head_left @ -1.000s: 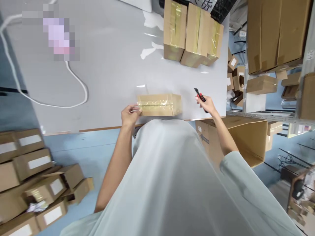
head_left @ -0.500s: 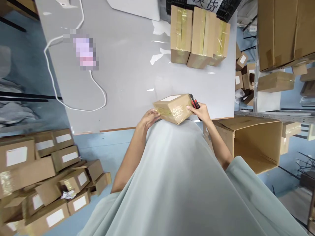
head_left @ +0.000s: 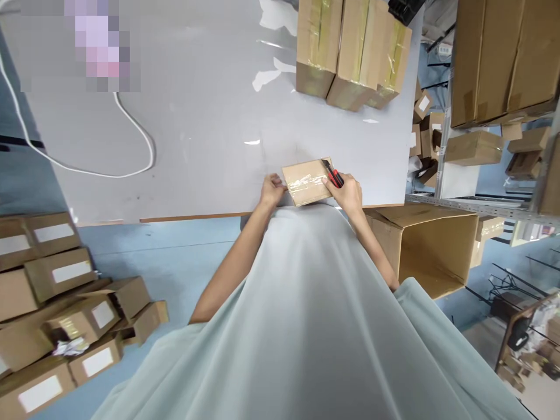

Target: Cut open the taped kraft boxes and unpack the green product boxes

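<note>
A small cardboard box [head_left: 305,184] with shiny clear tape across the side facing me is held at the table's near edge, against my shirt. My left hand [head_left: 272,190] is closed, its fingertips pinching at the box's left edge; the exact contact is hard to see. In my right hand [head_left: 349,192] is a red and black box cutter [head_left: 335,175], wrapped by the fingers and slanting across the box's right end. The right thumb presses on the taped side of the box.
Taped cartons [head_left: 318,49] stand at the back right of the grey-white table [head_left: 196,128]. A white cable [head_left: 146,137] lies at left by a blurred-out patch. Labelled boxes [head_left: 61,271] are piled on the floor at left. A large open carton [head_left: 433,251] stands by my right arm.
The box has been turned so its taped side faces up towards me and its white label is out of sight. The cutter now lies over the box's right end. My view has shifted.
</note>
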`<state>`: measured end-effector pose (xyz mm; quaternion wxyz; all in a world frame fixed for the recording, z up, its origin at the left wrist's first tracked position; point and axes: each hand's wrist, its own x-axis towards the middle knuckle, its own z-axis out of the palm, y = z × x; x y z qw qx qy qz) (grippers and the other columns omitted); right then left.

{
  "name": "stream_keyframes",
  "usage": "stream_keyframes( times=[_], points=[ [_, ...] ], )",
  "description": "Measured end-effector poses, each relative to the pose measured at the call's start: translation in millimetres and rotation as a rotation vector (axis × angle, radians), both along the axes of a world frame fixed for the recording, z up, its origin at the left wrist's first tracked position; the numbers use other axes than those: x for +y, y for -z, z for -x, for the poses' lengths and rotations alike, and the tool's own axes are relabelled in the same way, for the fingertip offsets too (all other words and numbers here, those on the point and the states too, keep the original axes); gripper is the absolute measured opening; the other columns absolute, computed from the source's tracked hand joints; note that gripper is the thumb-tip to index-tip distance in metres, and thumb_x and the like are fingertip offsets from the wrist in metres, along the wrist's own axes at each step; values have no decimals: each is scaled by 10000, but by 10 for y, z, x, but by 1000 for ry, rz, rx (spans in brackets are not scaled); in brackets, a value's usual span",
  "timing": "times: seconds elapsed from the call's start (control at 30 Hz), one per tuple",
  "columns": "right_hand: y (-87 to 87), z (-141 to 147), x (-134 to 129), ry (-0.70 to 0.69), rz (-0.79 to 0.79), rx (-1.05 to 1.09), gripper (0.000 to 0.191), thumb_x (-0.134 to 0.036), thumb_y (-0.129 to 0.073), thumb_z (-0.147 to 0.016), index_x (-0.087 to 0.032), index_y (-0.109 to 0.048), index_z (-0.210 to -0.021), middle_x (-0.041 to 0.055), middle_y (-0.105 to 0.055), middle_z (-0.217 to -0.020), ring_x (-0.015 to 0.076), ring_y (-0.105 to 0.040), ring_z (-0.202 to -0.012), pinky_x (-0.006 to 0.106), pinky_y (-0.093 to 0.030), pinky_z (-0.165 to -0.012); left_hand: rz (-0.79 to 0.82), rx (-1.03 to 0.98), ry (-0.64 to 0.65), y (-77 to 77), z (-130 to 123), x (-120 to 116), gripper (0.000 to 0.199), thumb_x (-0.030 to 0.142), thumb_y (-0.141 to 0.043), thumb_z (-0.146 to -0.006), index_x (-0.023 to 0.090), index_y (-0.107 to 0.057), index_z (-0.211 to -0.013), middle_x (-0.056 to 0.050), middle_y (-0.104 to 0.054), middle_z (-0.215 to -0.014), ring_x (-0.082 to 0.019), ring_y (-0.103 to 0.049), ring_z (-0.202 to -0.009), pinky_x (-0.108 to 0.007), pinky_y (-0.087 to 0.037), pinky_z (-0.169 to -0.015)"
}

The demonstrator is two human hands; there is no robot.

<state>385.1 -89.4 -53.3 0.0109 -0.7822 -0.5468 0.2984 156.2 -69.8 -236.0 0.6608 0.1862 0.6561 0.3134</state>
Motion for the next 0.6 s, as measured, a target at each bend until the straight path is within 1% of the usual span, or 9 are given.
stream_keyframes(
  times=[0.1,0.17,0.23,0.3,0.37,0.43,0.5,0.53,0.6],
  points=[
    [49,38,-36,19,-29,-26,469,-565,-609,-1155,-237,-791,-1436,162,-806,-1382,329,-767,-1245,401,-578,-1075,-219,73,-48,-303,133,26,642,96,-897,-695,250,-704,-1288,-87,-778,-1336,-220,-773,-1219,-338,-639,-1088],
    [80,25,-41,25,-30,-30,511,-600,-581,-1162,-217,-787,-1432,180,-805,-1358,338,-770,-1238,420,-583,-1081,-354,90,-9,-569,196,58,555,190,-891,-787,271,-747,-1317,-78,-798,-1355,-246,-767,-1294,-370,-636,-1129],
    [102,5,-37,15,-29,-29,552,-630,-561,-1165,-202,-777,-1439,195,-803,-1343,346,-767,-1244,430,-587,-1084,-414,109,84,-815,226,108,416,251,-892,-838,253,-799,-1243,-72,-822,-1301,-257,-769,-1296,-378,-639,-1135],
    [95,0,-39,-8,-23,-40,580,-640,-551,-1168,-198,-743,-1491,206,-785,-1380,355,-754,-1279,442,-587,-1103,-440,131,171,-988,231,171,305,247,-908,-831,226,-835,-1126,-66,-841,-1211,-257,-791,-1216,-381,-651,-1113],
    [42,24,-62,-32,-9,-73,626,-627,-518,-1183,-187,-645,-1611,226,-736,-1474,366,-735,-1335,460,-584,-1128,-436,142,221,-1068,231,230,248,222,-930,-808,209,-850,-1042,-60,-852,-1129,-254,-806,-1129,-389,-664,-1086],
    [-51,81,-113,-72,-8,-97,680,-597,-462,-1207,-176,-484,-1740,250,-662,-1585,373,-708,-1405,472,-582,-1150,-414,142,237,-1079,238,270,235,209,-956,-789,199,-861,-1004,-62,-858,-1082,-258,-811,-1085,-399,-670,-1070],
    [-161,174,-181,-134,-31,-62,673,-541,-414,-1227,-191,-371,-1800,245,-618,-1654,365,-687,-1453,474,-581,-1166,-397,145,231,-1061,253,289,236,201,-980,-771,192,-871,-980,-71,-864,-1068,-267,-814,-1064,-405,-674,-1055],
    [-212,233,-215,-170,-43,-19,640,-502,-397,-1234,-211,-368,-1803,225,-627,-1661,355,-687,-1458,471,-580,-1172,-390,145,225,-1051,260,293,233,196,-986,-763,190,-876,-969,-75,-866,-1064,-270,-814,-1054,-406,-675,-1045],
    [-293,373,-270,-245,-40,86,556,-420,-385,-1236,-246,-446,-1762,169,-694,-1620,333,-715,-1422,450,-583,-1168,-374,143,210,-1043,271,298,222,182,-984,-757,189,-887,-956,-76,-869,-1053,-276,-814,-1039,-409,-677,-1031]
  ],
)
